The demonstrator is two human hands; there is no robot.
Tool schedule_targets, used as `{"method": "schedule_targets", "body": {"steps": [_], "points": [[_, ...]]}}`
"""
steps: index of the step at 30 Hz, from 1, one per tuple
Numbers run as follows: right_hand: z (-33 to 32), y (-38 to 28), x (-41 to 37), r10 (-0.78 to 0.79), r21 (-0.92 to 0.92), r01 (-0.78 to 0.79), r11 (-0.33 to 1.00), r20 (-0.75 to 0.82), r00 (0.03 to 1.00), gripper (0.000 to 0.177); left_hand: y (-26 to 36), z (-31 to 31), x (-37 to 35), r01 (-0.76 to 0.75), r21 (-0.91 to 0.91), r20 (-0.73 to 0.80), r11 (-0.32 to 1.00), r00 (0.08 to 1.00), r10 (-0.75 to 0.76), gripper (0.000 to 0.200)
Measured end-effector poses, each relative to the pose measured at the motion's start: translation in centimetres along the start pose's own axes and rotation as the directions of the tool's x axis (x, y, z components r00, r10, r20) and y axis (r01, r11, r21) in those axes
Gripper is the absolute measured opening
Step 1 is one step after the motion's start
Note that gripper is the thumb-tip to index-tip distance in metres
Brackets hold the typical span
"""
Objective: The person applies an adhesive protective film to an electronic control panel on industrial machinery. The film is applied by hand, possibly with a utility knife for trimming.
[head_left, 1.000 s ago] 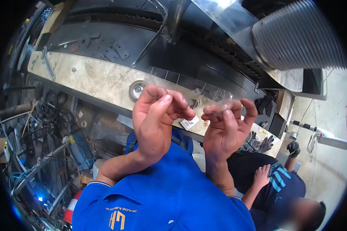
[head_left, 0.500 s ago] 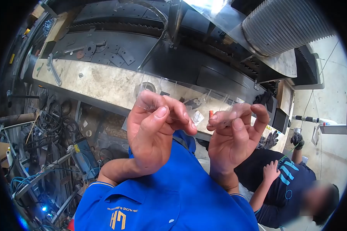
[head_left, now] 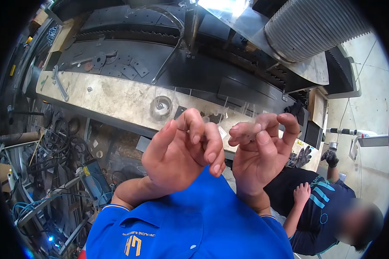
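Observation:
My left hand [head_left: 175,157] is raised in front of me with its fingers loosely curled and its thumb apart from them. Nothing shows in its grip. My right hand [head_left: 263,153] is beside it, thumb and forefinger pinched at the near edge of a see-through plastic piece [head_left: 235,102]. That piece has faint upright lines and is so clear that its full outline is hard to make out. Behind my left hand, a round metal ring-shaped part [head_left: 161,108] rests on the bench, partly seen through the plastic.
The pale bench [head_left: 112,95] bears a wrench [head_left: 60,84] at its left end. Behind it stands a dark machine bed with flat drilled plates [head_left: 127,64]. A ribbed hose [head_left: 317,32] hangs upper right. A person in dark clothing [head_left: 311,203] is at right; cluttered metal and cables [head_left: 52,172] fill the left.
My left thumb has parted from the fingers, and the left hand has opened and turned. My right hand keeps its pinch with little movement. The round part shows more fully now.

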State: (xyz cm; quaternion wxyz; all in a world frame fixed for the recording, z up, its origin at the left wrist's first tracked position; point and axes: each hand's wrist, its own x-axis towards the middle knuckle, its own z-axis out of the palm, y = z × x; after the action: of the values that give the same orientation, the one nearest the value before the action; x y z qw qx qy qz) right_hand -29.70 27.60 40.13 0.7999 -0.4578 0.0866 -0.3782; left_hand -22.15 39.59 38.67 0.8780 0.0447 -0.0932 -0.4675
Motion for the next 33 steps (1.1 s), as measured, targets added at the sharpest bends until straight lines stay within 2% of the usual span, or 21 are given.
{"method": "schedule_targets", "body": {"steps": [4,6,7,10,12,13,15,18,24,33], "points": [[-0.2,0.0,0.1,0.023,-0.009,-0.023,1.0,0.004,1.0,0.041,-1.2,-0.6,0.5,-0.018,0.084,0.022,0.996,1.0,0.017,0.05],[-0.2,0.0,0.4,0.022,0.044,-0.024,0.999,0.031,0.999,0.041,-1.7,-1.2,0.8,-0.125,0.191,0.117,0.974,0.988,0.103,0.056],[-0.3,0.0,0.5,0.021,0.045,-0.022,0.999,0.028,0.999,0.041,-1.7,-1.3,1.0,-0.121,0.193,0.117,0.974,0.988,0.1,0.056],[-0.6,0.0,0.8,0.021,0.025,-0.022,0.999,0.03,0.999,0.041,-1.8,-1.2,1.3,-0.135,0.271,0.087,0.953,0.989,0.116,0.053],[-0.9,0.1,1.1,0.027,0.039,-0.03,0.999,0.066,0.997,0.042,-1.7,-0.9,1.4,-0.115,0.432,-0.008,0.895,0.991,0.132,0.039],[-1.1,0.1,1.2,0.028,0.041,-0.031,0.999,0.065,0.997,0.042,-1.7,-0.8,1.6,-0.115,0.433,-0.009,0.894,0.991,0.131,0.039],[-1.3,0.3,1.3,0.032,0.024,-0.033,0.999,0.054,0.998,0.042,-1.7,-0.7,1.9,-0.154,0.461,-0.008,0.874,0.984,0.177,0.023],[-1.4,0.5,1.5,0.029,0.038,-0.031,0.999,0.049,0.998,0.042,-1.7,-0.7,2.1,-0.166,0.513,-0.019,0.842,0.979,0.205,0.011],[-1.5,0.6,1.7,0.036,0.054,-0.037,0.998,0.02,0.999,0.043,-1.8,0.0,2.7,-0.151,0.545,-0.086,0.824,0.968,0.234,0.008],[-2.0,1.1,1.9,0.05,0.077,-0.051,0.996,0.021,0.999,0.045,-1.6,-0.4,3.1,-0.145,0.573,-0.096,0.807,0.966,0.242,0.006]]}}
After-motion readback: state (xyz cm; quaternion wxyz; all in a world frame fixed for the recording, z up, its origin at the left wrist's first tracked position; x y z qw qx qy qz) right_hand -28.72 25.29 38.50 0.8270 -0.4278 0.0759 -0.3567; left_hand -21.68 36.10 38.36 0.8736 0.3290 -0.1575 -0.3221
